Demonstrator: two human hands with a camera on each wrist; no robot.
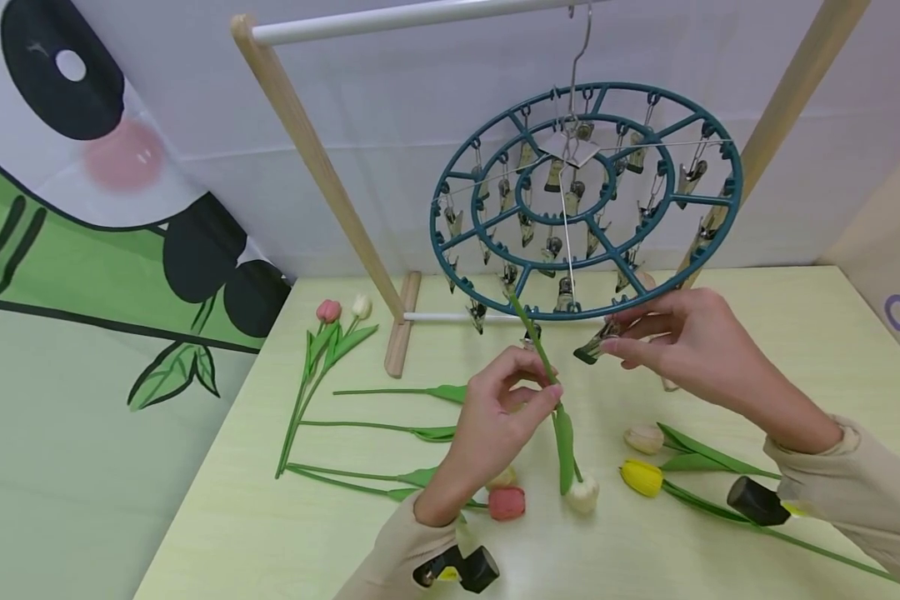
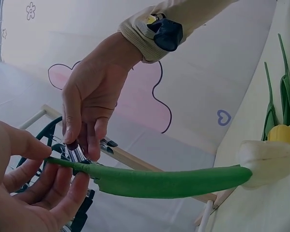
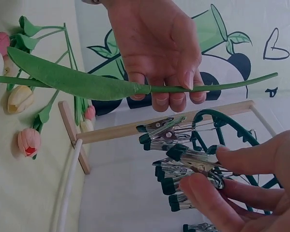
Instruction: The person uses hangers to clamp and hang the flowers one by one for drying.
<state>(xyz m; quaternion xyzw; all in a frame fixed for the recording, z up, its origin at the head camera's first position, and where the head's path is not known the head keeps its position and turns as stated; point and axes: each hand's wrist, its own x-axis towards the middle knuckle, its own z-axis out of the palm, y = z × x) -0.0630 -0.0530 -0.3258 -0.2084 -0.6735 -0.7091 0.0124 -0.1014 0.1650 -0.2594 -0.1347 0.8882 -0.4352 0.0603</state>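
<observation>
Where the left hand [image 1: 506, 400] is: grip pinched on a white tulip [image 1: 564, 442], bloom downward over the desk [image 1: 270, 542].
Right hand [image 1: 686, 354]: grip clamped on a clip [image 1: 595, 343] below the near edge of the round hanger [image 1: 568, 151].
Stem and clip: apart, open room between.
Left desk edge: pink tulip [image 1: 328, 312] near.

White tulip [image 1: 565, 442] hung head down, green stem [image 3: 222, 87] slanting up, pinched in left hand [image 1: 504, 410]. Shiny clip [image 1: 598, 342] with dark green tips was pinched in right hand [image 1: 690, 350], near stem, at edge of round blue-green hanger [image 1: 592, 315].
</observation>
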